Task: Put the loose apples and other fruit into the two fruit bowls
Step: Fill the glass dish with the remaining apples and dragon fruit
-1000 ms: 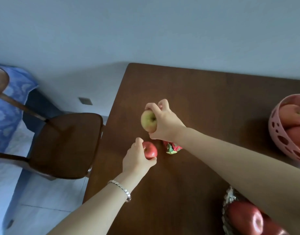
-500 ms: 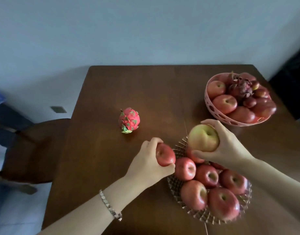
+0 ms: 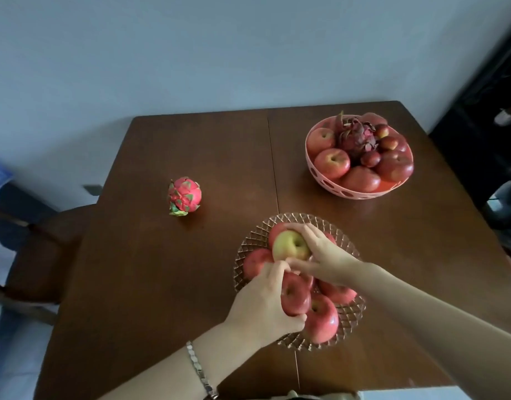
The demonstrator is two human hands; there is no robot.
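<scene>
Gripping a yellow-green apple (image 3: 290, 245), the right hand (image 3: 325, 262) reaches in from the near right. Its fingers (image 3: 299, 226) curl over the far side of the fruit and the thumb runs along the near side. This apple sits on top of the pile in the glass fruit bowl (image 3: 350, 316), towards the bowl's far left.

The left hand (image 3: 263, 308) comes in from the near left, with one metal bracelet (image 3: 201, 370) on its wrist. Its fingers (image 3: 274, 269) and thumb wrap round a red apple (image 3: 296, 295) in the near half of the same bowl. The fingertips of the two hands meet just below the yellow-green apple.

Counting the held one, five red apples show plainly in the glass bowl; whether more lie under the hands cannot be told.

One bright pink dragon fruit (image 3: 184, 196) lies loose on the brown wooden bench (image 3: 162, 284), well to the left of both bowls and apart from them.

At the far right stands a pink perforated bowl (image 3: 361, 193). It holds one dark dragon fruit (image 3: 355, 138), three small dark-red round fruits and at least four large red fruits, two of them plainly apples on the left side.

One dark wooden chair (image 3: 38, 255) stands off the bench's left edge, against a pale wall (image 3: 219, 53).
</scene>
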